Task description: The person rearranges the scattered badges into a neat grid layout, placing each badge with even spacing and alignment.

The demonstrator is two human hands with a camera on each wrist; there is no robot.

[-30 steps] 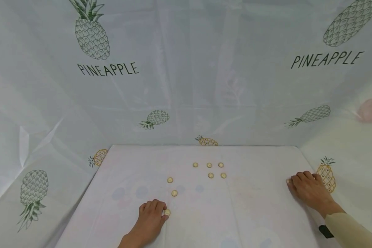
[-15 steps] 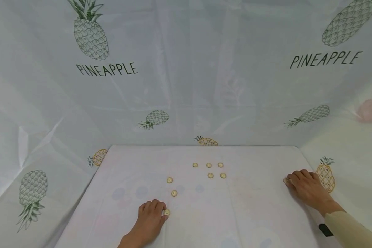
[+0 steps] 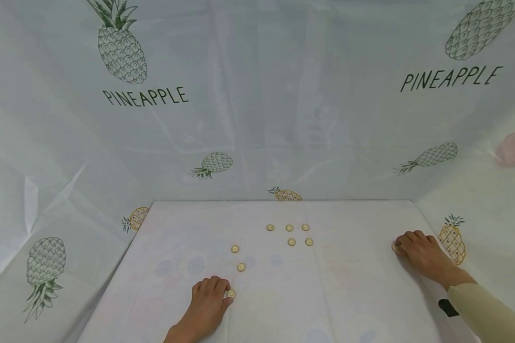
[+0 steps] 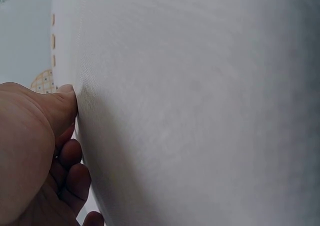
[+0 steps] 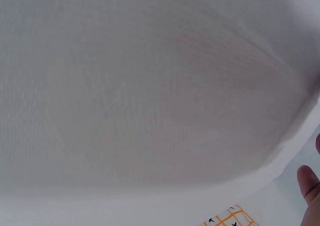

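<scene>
In the head view my left hand (image 3: 208, 302) rests at the near left of the table. It pinches a small round yellowish button (image 3: 231, 294) between thumb and forefinger. Over by the table's right edge, my right hand (image 3: 422, 255) grips another button (image 3: 395, 247), mostly hidden behind the fingertips. Two buttons, one farther (image 3: 234, 248) and one nearer (image 3: 241, 267), lie just beyond the left hand. In the left wrist view the thumb and curled fingers (image 4: 75, 178) touch the white cloth; the button there is hidden. Only fingertips (image 5: 306, 178) show at the right wrist view's edge.
Several more buttons lie in two short rows toward the back middle, one of them a front-row button (image 3: 309, 242). White cloth covers the table (image 3: 283, 305). A pineapple-print sheet (image 3: 262, 119) hangs behind and at the sides. A black object (image 3: 448, 307) shows beside the right sleeve (image 3: 485, 312).
My right hand has shifted slightly left with its button. My left hand and the buttons on the table stay in place; the head view has tilted a little.
</scene>
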